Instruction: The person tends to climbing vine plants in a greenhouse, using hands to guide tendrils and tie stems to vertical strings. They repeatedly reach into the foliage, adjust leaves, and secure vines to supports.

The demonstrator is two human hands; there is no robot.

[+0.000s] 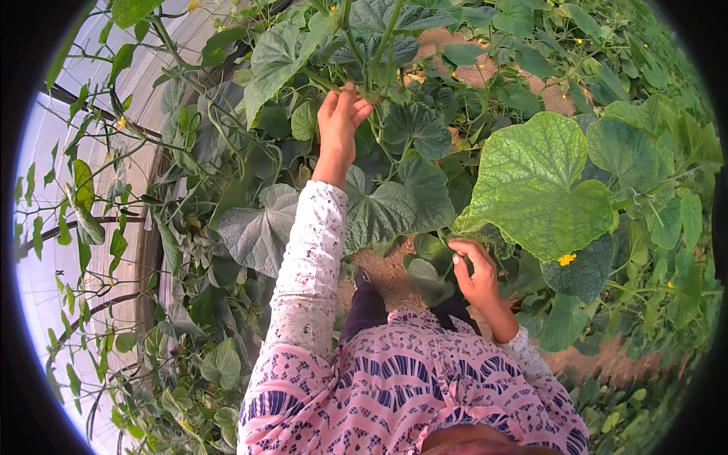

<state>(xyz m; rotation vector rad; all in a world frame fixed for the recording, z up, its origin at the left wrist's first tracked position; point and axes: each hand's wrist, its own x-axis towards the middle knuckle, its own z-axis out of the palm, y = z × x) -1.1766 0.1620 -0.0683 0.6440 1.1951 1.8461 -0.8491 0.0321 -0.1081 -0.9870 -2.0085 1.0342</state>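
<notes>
My left hand (341, 122) is raised at the upper middle, its fingers closed on a green vine stem (372, 116) of a cucumber-like plant. Broad leaves (284, 60) hang around that hand and partly hide the stems above it. Lower and to the right, my right hand (478, 278) pinches a thin green stalk (442, 239) between thumb and fingers. A dark green leaf (392, 207) lies between the two hands. Just above and right of my right hand spreads a large pale green leaf (540, 182), with a yellow flower (567, 259) at its lower edge.
Dense vines crowd both sides. At the left, plastic sheeting (122, 199) curves over dark support ribs (102, 114), with thin vines climbing in front. Bare soil (398, 261) shows around my shoe (360, 277). More soil (608, 361) lies between plants at the lower right.
</notes>
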